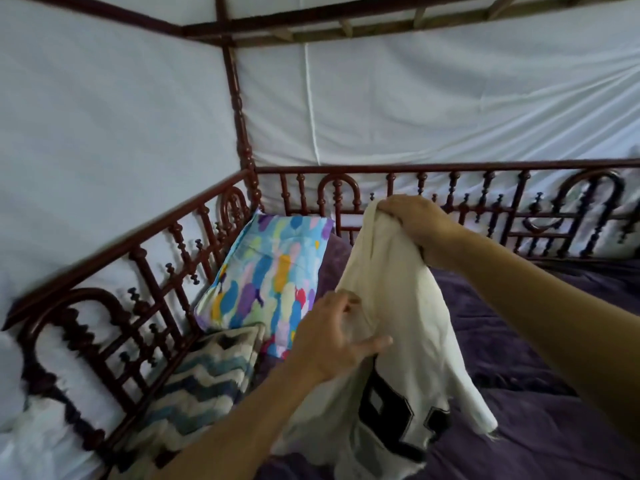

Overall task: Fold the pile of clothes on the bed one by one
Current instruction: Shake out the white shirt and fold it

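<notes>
A cream garment [398,299] with black block lettering near its lower part hangs in the air above the purple bed cover [540,410]. My right hand [415,220] grips its top edge, bunched in the fist, at the height of the back railing. My left hand [332,337] pinches the cloth lower down on its left side, with the thumb stretched out across the fabric. The garment's frayed lower hem hangs close to the bed. No other pile of clothes is in view.
A colourful splotch-patterned pillow [270,278] leans in the bed's far left corner. A blue and white zigzag cushion [201,393] lies in front of it. A dark red wooden railing [138,271] runs along the left and back sides, with white cloth stretched behind it.
</notes>
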A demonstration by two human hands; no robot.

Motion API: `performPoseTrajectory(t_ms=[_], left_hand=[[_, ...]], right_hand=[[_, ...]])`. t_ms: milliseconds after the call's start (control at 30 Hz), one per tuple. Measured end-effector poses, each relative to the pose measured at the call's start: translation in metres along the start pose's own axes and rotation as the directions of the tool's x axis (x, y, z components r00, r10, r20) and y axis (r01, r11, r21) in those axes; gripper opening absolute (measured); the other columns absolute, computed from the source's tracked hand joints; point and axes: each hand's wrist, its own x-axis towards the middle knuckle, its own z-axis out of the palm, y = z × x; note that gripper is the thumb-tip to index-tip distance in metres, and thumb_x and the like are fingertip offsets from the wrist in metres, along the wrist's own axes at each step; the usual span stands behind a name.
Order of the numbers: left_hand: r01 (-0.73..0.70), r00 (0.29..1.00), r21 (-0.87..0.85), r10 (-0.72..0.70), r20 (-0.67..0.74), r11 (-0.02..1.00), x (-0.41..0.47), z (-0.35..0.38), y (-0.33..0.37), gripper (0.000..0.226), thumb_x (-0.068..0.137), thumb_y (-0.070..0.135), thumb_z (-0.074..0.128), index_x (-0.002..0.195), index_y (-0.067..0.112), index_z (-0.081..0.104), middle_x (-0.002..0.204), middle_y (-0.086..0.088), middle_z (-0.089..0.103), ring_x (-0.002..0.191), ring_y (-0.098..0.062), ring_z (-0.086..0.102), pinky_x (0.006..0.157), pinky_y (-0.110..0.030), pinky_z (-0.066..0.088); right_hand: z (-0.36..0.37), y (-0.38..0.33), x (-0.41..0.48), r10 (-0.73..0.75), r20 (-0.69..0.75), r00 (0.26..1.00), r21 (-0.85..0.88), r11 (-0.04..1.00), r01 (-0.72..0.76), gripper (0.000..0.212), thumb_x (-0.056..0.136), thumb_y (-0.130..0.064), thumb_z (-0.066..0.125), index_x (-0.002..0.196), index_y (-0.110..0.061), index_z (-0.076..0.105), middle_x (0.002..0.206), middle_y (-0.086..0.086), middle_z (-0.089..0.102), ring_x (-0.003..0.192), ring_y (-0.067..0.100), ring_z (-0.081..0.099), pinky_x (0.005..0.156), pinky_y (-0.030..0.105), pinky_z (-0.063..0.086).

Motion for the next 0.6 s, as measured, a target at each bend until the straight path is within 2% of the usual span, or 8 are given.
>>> performPoseTrajectory(t_ms=[67, 133, 167, 267, 333, 433, 500, 600], left_hand=[[0.057, 0.998, 0.022, -0.057, 0.033, 0.998, -0.004, 0.023, 0.003, 0.056, 0.065, 0.071, 0.066, 0.095, 0.025, 0.053, 0.090, 0.012, 0.058, 0.082, -0.006, 0.056, 0.072, -0.025, 0.046], [0.084, 0.996, -0.122, -0.082, 0.019, 0.989, 0.000, 0.031, 0.001, 0.032, 0.081, 0.045, 0.068, 0.077, 0.015, 0.056, 0.071, 0.004, 0.058, 0.066, -0.012, 0.054, 0.064, -0.031, 0.044], [0.101, 0.995, -0.229, -0.093, 0.045, 0.968, 0.002, 0.030, -0.003, 0.032, 0.086, 0.034, 0.066, 0.067, 0.013, 0.052, 0.060, 0.004, 0.052, 0.058, -0.010, 0.047, 0.059, -0.031, 0.039], [0.180, 0.981, -0.506, -0.114, 0.158, 0.844, 0.009, 0.014, -0.022, 0.037, 0.092, 0.027, 0.062, 0.066, 0.001, 0.056, 0.061, -0.001, 0.050, 0.060, -0.011, 0.044, 0.060, -0.031, 0.034], [0.216, 0.975, -0.615, -0.139, 0.171, 0.758, 0.015, -0.002, -0.031, 0.032, 0.094, 0.024, 0.059, 0.067, 0.007, 0.060, 0.062, -0.002, 0.050, 0.064, -0.017, 0.044, 0.062, -0.036, 0.034], [0.113, 0.993, -0.502, -0.083, 0.082, 0.857, 0.034, -0.031, -0.024, 0.043, 0.096, 0.025, 0.054, 0.053, 0.027, 0.047, 0.050, 0.014, 0.037, 0.057, -0.008, 0.037, 0.056, -0.026, 0.033], [-0.025, 0.997, -0.417, 0.051, 0.051, 0.909, 0.047, -0.052, -0.010, 0.042, 0.093, 0.035, 0.056, 0.054, 0.028, 0.041, 0.048, 0.015, 0.034, 0.050, -0.002, 0.031, 0.049, -0.019, 0.027], [-0.225, 0.959, -0.218, 0.255, 0.122, 0.950, 0.060, -0.082, 0.007, 0.046, 0.071, 0.067, 0.065, 0.063, 0.025, 0.048, 0.052, 0.011, 0.043, 0.048, -0.004, 0.038, 0.046, -0.018, 0.031]], right_hand=[[0.012, 0.002, -0.013, 0.048, 0.027, 0.998, 0.026, 0.998, -0.049, 0.023, 0.089, -0.034, 0.058, 0.073, -0.020, 0.068, 0.081, 0.007, 0.066, 0.076, 0.022, 0.062, 0.072, 0.037, 0.053], [0.011, 0.005, -0.025, 0.055, 0.050, 0.997, 0.029, 0.998, -0.057, 0.023, 0.089, -0.032, 0.058, 0.075, -0.016, 0.066, 0.077, 0.006, 0.065, 0.072, 0.019, 0.062, 0.067, 0.033, 0.052], [0.005, 0.006, -0.032, 0.060, 0.039, 0.997, 0.041, 0.997, -0.062, 0.022, 0.090, -0.032, 0.058, 0.078, -0.015, 0.066, 0.074, 0.005, 0.066, 0.068, 0.018, 0.064, 0.062, 0.030, 0.054], [-0.027, 0.007, -0.051, 0.111, -0.116, 0.987, 0.097, 0.990, -0.099, 0.022, 0.087, -0.032, 0.064, 0.081, -0.013, 0.073, 0.069, 0.005, 0.071, 0.058, 0.017, 0.068, 0.052, 0.030, 0.055], [-0.052, 0.010, -0.064, 0.090, -0.221, 0.971, 0.069, 0.995, -0.076, 0.023, 0.082, -0.035, 0.070, 0.081, -0.013, 0.075, 0.072, 0.007, 0.071, 0.062, 0.022, 0.067, 0.061, 0.036, 0.058], [-0.087, 0.019, -0.089, -0.046, -0.189, 0.981, -0.216, 0.976, 0.004, 0.036, 0.068, -0.052, 0.077, 0.074, -0.017, 0.071, 0.066, 0.000, 0.066, 0.062, 0.017, 0.063, 0.064, 0.034, 0.053], [-0.101, 0.022, -0.110, -0.077, -0.056, 0.995, -0.546, 0.837, 0.034, 0.051, 0.063, -0.064, 0.075, 0.077, -0.016, 0.070, 0.068, -0.001, 0.067, 0.062, 0.014, 0.063, 0.063, 0.031, 0.050], [-0.119, 0.028, -0.132, -0.049, -0.044, 0.998, -0.734, 0.679, 0.001, 0.074, 0.062, -0.074, 0.065, 0.070, 0.000, 0.062, 0.059, 0.002, 0.054, 0.055, 0.017, 0.051, 0.056, 0.031, 0.040]])
